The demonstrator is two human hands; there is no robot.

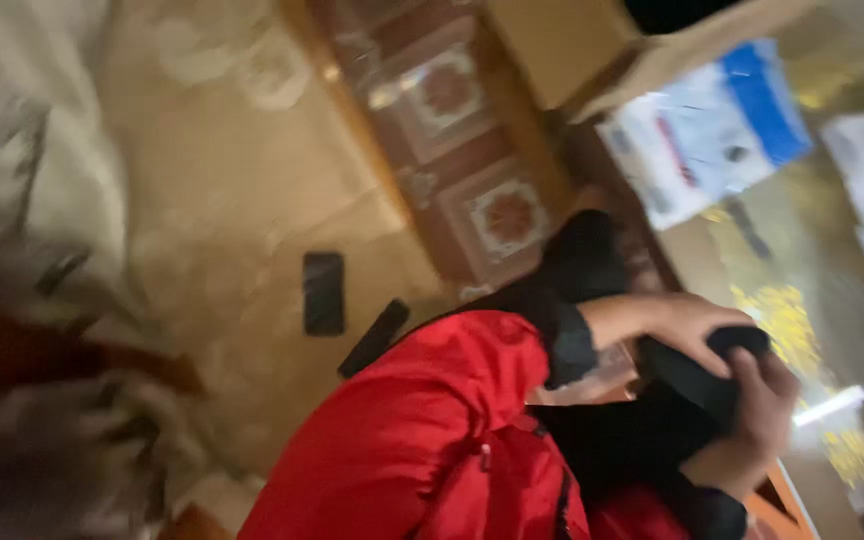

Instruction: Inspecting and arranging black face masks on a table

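We keep both hands clamped on the black fabric bundle [697, 385], left hand [687, 322] over it, right hand [762, 415] under, beside the red jacket [422, 430]; grip evenly, no slipping.

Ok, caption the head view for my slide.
Both hands, left hand and right hand, grip a black garment above a red backpack.

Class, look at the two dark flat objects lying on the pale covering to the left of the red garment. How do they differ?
The phone-like slab is wider and lies nearly upright in the picture; the narrower bar lies slanted. The slab lies clear of the red garment; the bar lies close to its edge. Both are dark, flat and untouched by either hand; blur hides finer detail.
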